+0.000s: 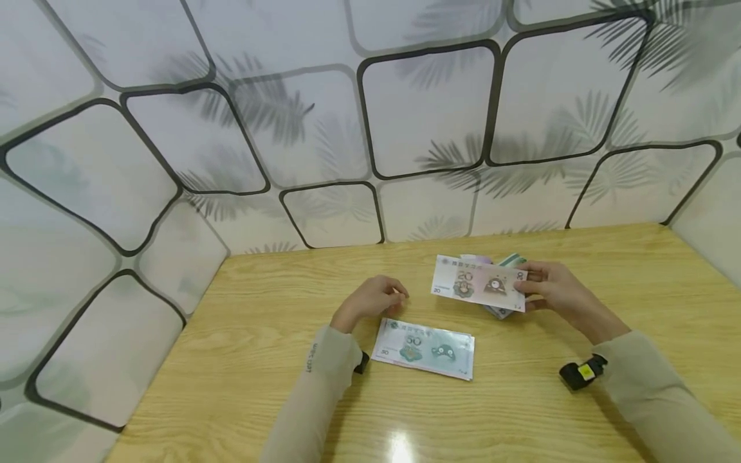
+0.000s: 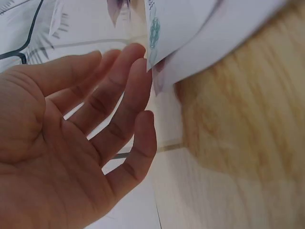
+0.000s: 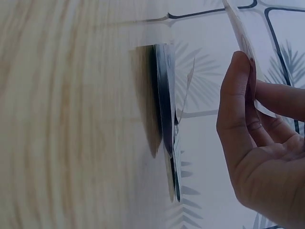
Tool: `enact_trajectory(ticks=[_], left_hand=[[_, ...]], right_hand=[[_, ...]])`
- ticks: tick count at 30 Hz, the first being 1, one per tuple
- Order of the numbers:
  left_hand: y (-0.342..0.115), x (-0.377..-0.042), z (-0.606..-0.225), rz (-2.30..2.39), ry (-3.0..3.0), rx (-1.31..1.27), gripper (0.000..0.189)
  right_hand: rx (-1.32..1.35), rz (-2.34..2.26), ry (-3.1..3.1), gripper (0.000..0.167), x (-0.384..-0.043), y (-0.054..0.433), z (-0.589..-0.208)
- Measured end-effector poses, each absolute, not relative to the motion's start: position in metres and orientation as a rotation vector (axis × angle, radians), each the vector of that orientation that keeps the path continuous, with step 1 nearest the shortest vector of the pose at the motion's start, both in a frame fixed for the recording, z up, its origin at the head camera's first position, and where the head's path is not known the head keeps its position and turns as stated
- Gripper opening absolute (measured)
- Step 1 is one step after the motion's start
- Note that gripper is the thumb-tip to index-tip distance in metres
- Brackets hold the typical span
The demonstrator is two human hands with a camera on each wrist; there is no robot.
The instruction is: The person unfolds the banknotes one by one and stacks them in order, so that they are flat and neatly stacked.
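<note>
My right hand point(image 1: 558, 292) pinches the right end of a pale pink banknote point(image 1: 477, 283) marked 20, held above the table. Beneath and behind it lies a loose pile of other notes point(image 1: 512, 260), mostly covered in the head view; the right wrist view shows this pile point(image 3: 165, 95) edge-on. A stack of greenish banknotes point(image 1: 425, 350) marked 50 lies nearer the front, its sheets slightly out of line. Just beyond this stack's left end is my left hand point(image 1: 370, 299), holding nothing. In the left wrist view its relaxed, bent fingers are close to the note corners point(image 2: 183, 33).
The wooden table point(image 1: 243, 379) meets a patterned wall point(image 1: 428, 212) with leaf prints along its back edge. Dark straps with small devices sit at both wrists, the right one point(image 1: 581, 373) bearing a yellow label. Light glares off the table's front.
</note>
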State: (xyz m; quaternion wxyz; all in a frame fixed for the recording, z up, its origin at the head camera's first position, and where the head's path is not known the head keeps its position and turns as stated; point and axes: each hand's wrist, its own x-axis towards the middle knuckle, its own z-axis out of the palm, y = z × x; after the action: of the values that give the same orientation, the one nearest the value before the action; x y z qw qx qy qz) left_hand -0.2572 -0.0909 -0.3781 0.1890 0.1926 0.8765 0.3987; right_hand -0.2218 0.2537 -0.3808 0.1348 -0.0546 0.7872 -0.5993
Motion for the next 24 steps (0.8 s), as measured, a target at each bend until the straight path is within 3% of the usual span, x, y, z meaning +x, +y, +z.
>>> enact_trajectory(ticks=[9, 24], left_hand=[[-0.087, -0.259, -0.38, 1.415, 2.421, 0.615, 0.036], [-0.065, -0.258, -0.376, 1.85, 2.074, 0.515, 0.045]], right_hand=[[-0.179, -1.74, 2.273, 0.038, -0.221, 0.247, -0.38], [-0.251, -1.763, 2.231, 0.039, -0.221, 0.24, -0.378]])
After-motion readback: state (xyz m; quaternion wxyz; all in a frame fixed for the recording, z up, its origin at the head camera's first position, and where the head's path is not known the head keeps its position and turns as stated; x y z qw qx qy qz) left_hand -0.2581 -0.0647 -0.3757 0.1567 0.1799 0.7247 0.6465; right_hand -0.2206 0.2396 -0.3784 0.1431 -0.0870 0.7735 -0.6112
